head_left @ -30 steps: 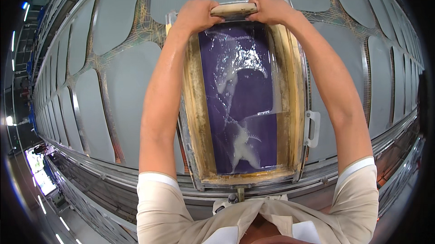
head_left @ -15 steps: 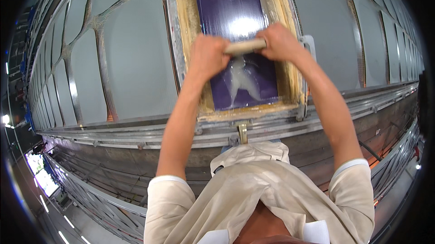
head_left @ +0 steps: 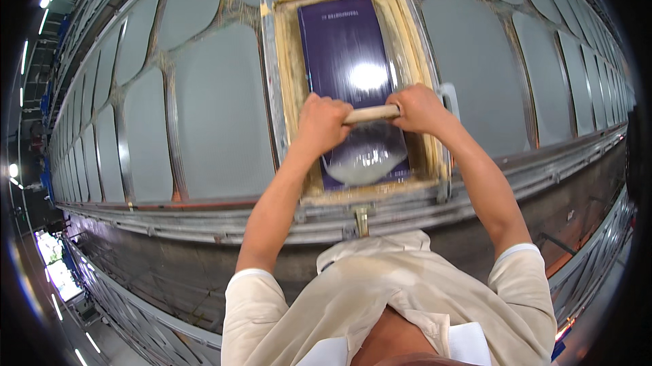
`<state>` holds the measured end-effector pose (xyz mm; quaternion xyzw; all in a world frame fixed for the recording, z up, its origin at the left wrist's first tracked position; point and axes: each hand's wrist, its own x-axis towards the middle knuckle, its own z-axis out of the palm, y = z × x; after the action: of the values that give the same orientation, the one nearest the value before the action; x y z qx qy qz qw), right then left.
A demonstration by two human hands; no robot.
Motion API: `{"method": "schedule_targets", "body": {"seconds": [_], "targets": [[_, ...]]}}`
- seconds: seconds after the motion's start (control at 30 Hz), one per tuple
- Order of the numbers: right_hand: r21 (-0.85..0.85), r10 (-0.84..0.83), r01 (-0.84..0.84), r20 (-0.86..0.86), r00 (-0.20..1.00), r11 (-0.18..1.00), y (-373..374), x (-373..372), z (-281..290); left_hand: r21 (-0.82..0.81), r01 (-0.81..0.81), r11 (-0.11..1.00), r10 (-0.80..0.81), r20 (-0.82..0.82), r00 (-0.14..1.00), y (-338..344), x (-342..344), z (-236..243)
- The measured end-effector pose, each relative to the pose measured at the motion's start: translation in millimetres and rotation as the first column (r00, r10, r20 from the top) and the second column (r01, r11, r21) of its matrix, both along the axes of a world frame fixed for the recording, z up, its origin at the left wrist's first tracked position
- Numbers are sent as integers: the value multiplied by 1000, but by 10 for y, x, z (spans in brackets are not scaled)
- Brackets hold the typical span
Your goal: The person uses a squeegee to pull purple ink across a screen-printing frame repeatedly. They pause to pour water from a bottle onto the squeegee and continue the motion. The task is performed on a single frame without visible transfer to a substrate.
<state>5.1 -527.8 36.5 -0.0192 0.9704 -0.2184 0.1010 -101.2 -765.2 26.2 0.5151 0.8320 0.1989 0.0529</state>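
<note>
Grey padded panels (head_left: pixel 204 114) lined the long table at left, metal rail (head_left: pixel 204 213) along its near edge. Left hand (head_left: pixel 322 125) was fisted tight around the left end of a wooden squeegee handle (head_left: pixel 371 114). Squeegee lay crosswise over the purple screen (head_left: pixel 346 46), about midway down the wooden frame (head_left: pixel 288 80). White ink pool (head_left: pixel 363 162) sat just below the blade, toward the frame's near end. Glare spot on mesh above the handle. Right hand (head_left: pixel 421 108) was clenched on the handle's right end, knuckles up. Metal clamp (head_left: pixel 361 220) sat under the frame's near edge. More grey panels ran off right.
</note>
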Motion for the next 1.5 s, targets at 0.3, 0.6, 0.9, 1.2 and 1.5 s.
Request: {"method": "schedule_targets", "body": {"seconds": [0.3,0.6,0.9,1.2,1.5], "targets": [[78,-37,41,-52,998,996,1151,-2699,-160,-26,-82,996,79,-97,992,1123,-2622,-27],[94,9,4,-140,990,996,1049,-2743,-204,-12,-196,980,196,13,980,1051,-2596,-212],[16,0,-1,13,1000,1000,-2,-408,-177,88,-91,992,84,78,993,11,-270,-100],[-445,-331,331,80,940,832,-313,746,9,82,-168,982,171,-30,985,-627,1086,-96],[-317,-781,714,-213,587,624,1131,450,-1260,-68,-181,981,176,-82,981,-618,1146,-198]]}}
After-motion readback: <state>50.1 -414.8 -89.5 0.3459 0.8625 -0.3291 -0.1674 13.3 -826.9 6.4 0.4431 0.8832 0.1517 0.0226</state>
